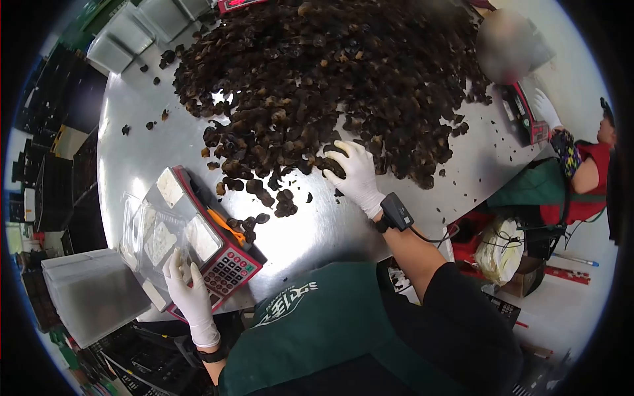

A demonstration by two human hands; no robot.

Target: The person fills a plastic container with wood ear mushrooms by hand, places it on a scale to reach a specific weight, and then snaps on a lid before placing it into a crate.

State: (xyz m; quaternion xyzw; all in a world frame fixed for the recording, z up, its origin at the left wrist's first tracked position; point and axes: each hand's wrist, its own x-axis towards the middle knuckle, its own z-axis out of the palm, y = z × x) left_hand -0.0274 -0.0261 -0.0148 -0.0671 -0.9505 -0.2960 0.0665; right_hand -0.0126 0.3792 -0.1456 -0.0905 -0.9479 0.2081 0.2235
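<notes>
My right hand (356, 175), in a white glove, reaches to the near edge of a big heap of dark wood ear mushrooms (330, 72). Its fingers curl round a few dark pieces (335, 165). On the left, a clear plastic box (158, 231) sits tilted on a red-and-white weighing scale (228, 270) with a keypad. My left hand (188, 294), also gloved, is at the near edge of the box, with fingers and thumb bent at its rim. An orange-handled tool (226, 226) lies along the scale's far side, near some loose mushrooms (249, 228).
Stacked clear boxes (96, 294) stand left of the scale, and more boxes (129, 36) at the table's far left. The steel table (310, 231) has scattered mushroom bits. Another person (574, 175) is on the right, a gloved hand by a second scale (525, 113).
</notes>
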